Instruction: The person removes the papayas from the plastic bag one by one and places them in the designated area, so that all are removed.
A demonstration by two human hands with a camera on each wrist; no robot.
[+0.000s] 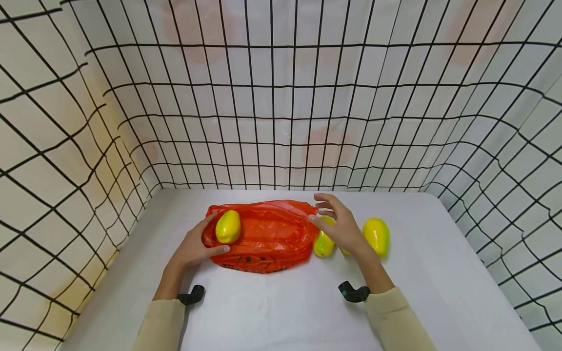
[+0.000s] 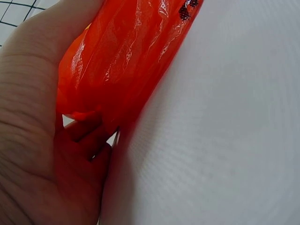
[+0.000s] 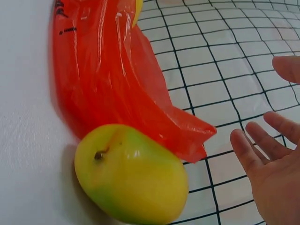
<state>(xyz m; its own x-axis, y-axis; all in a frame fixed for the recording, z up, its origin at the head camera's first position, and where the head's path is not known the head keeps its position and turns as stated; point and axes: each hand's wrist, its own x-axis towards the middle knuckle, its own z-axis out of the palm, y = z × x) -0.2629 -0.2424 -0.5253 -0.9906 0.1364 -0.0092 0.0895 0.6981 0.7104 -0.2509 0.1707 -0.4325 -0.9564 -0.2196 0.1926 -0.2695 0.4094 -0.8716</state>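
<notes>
A red plastic bag (image 1: 272, 234) lies on the white table, with a yellow mango (image 1: 228, 227) on its left part. My left hand (image 1: 193, 246) holds the bag's left end, thumb and fingers spread around it beside this mango. In the left wrist view, the fingers (image 2: 86, 133) curve around the bag's end, partly seen through the red film. Above the bag's right end, my right hand (image 1: 342, 226) is empty with its fingers apart. Below it a yellow-green mango (image 1: 324, 241) sits against the bag; the right wrist view shows this mango (image 3: 133, 173) close up.
Another mango (image 1: 376, 237) lies right of my right wrist, and a sliver of one more shows beside the wrist. Black grid netting (image 1: 281, 117) over white sheeting walls in the table's back and sides. The white table (image 1: 272, 312) runs toward me.
</notes>
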